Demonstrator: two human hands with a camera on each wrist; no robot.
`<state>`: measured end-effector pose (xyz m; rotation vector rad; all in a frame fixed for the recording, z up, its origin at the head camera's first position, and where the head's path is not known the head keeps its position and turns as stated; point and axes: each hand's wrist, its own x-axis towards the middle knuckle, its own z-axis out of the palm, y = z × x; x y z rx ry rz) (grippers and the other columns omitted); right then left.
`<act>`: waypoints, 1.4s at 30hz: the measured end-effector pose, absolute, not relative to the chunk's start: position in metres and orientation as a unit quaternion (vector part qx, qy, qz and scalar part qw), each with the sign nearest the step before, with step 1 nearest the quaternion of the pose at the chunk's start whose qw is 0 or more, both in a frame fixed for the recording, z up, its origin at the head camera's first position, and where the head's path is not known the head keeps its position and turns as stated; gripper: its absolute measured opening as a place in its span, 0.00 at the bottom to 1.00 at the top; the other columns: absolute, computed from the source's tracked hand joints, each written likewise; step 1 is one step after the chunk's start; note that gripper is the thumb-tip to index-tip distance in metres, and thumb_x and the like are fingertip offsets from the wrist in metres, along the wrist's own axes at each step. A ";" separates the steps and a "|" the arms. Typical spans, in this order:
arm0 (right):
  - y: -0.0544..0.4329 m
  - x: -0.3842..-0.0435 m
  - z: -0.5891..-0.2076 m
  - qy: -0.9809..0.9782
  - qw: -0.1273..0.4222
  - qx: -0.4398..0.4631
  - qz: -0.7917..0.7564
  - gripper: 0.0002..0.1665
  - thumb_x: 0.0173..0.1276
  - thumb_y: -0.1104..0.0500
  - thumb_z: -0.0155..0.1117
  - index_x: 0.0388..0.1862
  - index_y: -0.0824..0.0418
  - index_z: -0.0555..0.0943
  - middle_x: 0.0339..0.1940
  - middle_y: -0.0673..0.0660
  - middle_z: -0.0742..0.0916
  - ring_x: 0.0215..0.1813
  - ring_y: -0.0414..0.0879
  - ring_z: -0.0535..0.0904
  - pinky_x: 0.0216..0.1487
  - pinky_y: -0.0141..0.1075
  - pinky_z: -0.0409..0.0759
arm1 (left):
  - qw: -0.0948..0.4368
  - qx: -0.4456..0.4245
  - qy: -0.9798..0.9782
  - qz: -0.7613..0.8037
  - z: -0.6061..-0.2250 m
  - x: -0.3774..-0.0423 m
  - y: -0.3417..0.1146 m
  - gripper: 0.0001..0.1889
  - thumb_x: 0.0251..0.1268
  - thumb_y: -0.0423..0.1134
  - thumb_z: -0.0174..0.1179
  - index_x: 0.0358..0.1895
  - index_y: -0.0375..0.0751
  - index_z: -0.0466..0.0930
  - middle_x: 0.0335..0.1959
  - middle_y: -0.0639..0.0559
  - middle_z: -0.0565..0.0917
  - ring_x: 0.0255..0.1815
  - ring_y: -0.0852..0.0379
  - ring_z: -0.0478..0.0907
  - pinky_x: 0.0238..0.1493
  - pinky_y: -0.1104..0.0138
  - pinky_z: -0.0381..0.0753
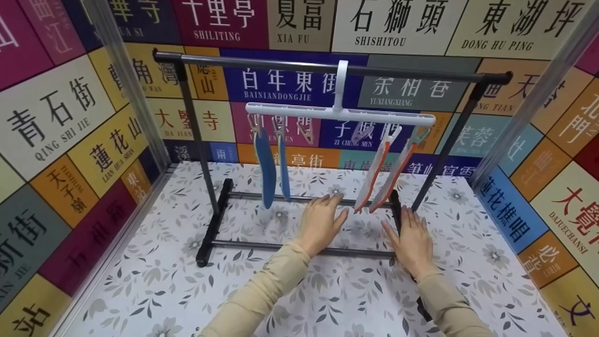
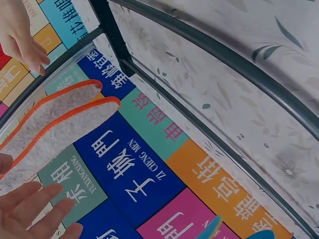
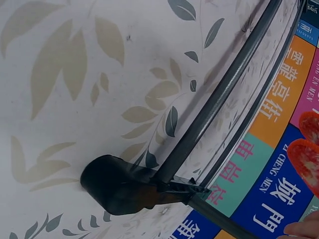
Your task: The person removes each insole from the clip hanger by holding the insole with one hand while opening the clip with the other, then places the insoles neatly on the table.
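Observation:
A white clip hanger (image 1: pixel 299 111) hangs by its hook from a black rack's top bar (image 1: pixel 281 64). Clipped at its left end are two blue insoles (image 1: pixel 266 173). Its right end carries two fluffy grey insoles (image 1: pixel 395 179) with orange edges, seen larger as insoles (image 2: pixel 65 127) in the left wrist view. My left hand (image 1: pixel 323 222) is over the rack's base, below and left of the grey pair, fingers relaxed and holding nothing. Beside the right upright is my right hand (image 1: pixel 414 241), its fingers extended; whether it touches the rack cannot be told.
Two spare clips (image 1: pixel 306 132) dangle mid-hanger. The rack's lower bars (image 1: pixel 299 249) and black feet (image 3: pixel 119 184) stand on a leaf-patterned white tabletop (image 1: pixel 154 281). Colourful sign-covered walls (image 1: pixel 51 112) enclose the back and both sides.

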<state>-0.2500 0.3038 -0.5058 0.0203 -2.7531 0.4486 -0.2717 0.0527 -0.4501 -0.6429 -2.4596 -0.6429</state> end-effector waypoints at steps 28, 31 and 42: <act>0.288 -0.278 -0.484 -0.947 0.255 -0.023 0.194 0.44 0.74 0.36 0.52 0.69 0.71 0.69 0.61 0.72 0.80 0.49 0.76 0.79 0.45 0.64 0.77 | 0.334 -0.257 -0.877 -0.230 -0.420 -0.278 0.103 0.15 0.69 0.48 0.58 0.51 0.47 0.83 0.27 0.56 0.88 0.28 0.56 0.85 0.33 0.62 0.82; 0.286 -0.281 -0.483 -0.941 0.274 -0.017 0.198 0.40 0.73 0.36 0.53 0.63 0.70 0.74 0.51 0.72 0.84 0.42 0.75 0.81 0.39 0.64 0.77 | 0.330 -0.261 -0.877 -0.230 -0.417 -0.279 0.107 0.14 0.70 0.49 0.58 0.50 0.47 0.83 0.24 0.57 0.86 0.27 0.56 0.84 0.30 0.62 0.81; 0.287 -0.284 -0.478 -0.937 0.296 -0.014 0.186 0.25 0.75 0.47 0.54 0.33 0.70 0.77 0.28 0.72 0.84 0.29 0.73 0.81 0.29 0.62 0.75 | 0.320 -0.271 -0.886 -0.197 -0.407 -0.279 0.120 0.16 0.71 0.49 0.56 0.54 0.49 0.83 0.35 0.56 0.90 0.34 0.57 0.86 0.36 0.64 0.82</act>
